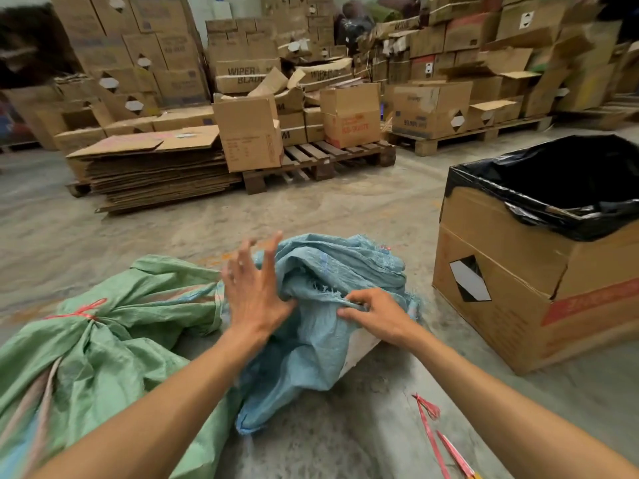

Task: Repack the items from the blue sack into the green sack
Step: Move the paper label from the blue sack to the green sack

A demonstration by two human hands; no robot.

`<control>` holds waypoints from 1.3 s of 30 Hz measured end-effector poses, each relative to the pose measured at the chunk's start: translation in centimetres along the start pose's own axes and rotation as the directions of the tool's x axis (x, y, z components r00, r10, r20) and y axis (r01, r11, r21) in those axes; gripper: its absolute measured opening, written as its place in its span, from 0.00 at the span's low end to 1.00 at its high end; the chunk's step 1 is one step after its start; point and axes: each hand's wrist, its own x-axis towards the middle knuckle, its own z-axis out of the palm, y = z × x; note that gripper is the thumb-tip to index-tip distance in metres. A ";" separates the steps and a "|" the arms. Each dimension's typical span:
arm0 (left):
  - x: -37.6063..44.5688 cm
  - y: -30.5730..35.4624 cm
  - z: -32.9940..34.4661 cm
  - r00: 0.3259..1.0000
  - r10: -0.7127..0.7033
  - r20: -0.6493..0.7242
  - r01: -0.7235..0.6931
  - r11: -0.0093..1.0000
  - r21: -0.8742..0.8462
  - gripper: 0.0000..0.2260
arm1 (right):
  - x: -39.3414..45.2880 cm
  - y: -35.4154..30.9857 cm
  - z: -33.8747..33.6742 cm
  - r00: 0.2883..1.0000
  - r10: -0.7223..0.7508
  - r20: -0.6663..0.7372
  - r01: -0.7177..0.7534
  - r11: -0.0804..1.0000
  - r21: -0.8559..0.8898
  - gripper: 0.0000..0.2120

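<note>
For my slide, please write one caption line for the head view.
Right hand pinches the blue sack, left hand open above it, beside the tied green sack.

Woven plastic blue sack [321, 305], green sack [114, 344], matt cardboard box [511, 271]

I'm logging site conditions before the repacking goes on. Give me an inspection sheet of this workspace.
Surface: bare concrete floor, dusty and stained.
Job's things: blue sack crumpled, mouth open; green sack beside it, neck tied with red string.
Clutter: loose red string pieces on the floor.
Grippers: left hand open, fingers spread by the blue sack; right hand pinches its fabric.
Cables: nothing seen.
Surroundings: cardboard box with black liner, flattened cardboard stack, pallets with cartons.
</note>
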 end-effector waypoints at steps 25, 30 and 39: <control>0.3 2.8 -1.4 0.790 0.181 0.585 0.353 0.646 -0.677 0.12 | -2.7 -3.6 -0.9 0.698 -0.534 -0.477 0.443 0.845 -0.298 0.09; 0.1 2.6 -1.3 0.772 0.145 0.619 0.429 0.600 -0.675 0.25 | -2.8 -2.7 -0.3 0.843 -0.438 -0.313 0.322 0.876 -0.359 0.16; 0.4 2.7 -0.5 0.738 0.119 0.664 0.470 0.615 -0.633 0.25 | -2.6 -2.4 0.0 0.839 -0.359 -0.409 0.281 0.929 -0.239 0.07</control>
